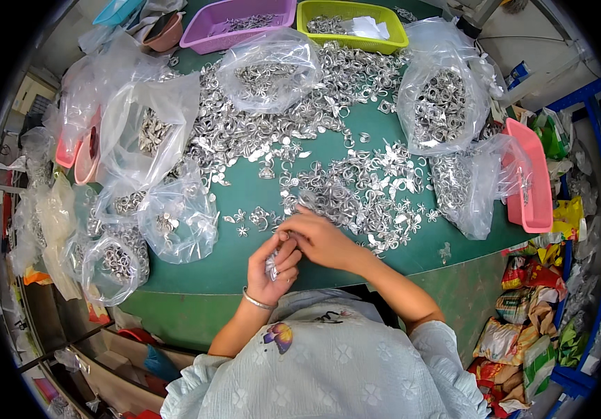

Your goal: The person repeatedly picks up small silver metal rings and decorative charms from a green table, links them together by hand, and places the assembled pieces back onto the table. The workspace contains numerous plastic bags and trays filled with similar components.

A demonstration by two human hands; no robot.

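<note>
My left hand [271, 264] is curled closed near the front edge of the green table [238, 181], with small silver metal pieces [270, 268] showing in its palm. Their exact shape is too small to tell. Against its fingertips presses my right hand [325, 241], fingers bent together; whatever is pinched there is hidden. Just beyond both hands lies a loose pile of silver rings [328, 195]. Flower-shaped silver pieces [406, 215] are scattered at the pile's right side, and a few lie to its left.
A larger heap of silver pieces [245, 133] spreads across the back. Clear bags of pieces stand left [115, 265], behind [269, 70] and right [447, 112]. Purple [203, 31] and lime [356, 43] baskets line the far edge. A pink basket [538, 174] stands right, near blue shelving [566, 279].
</note>
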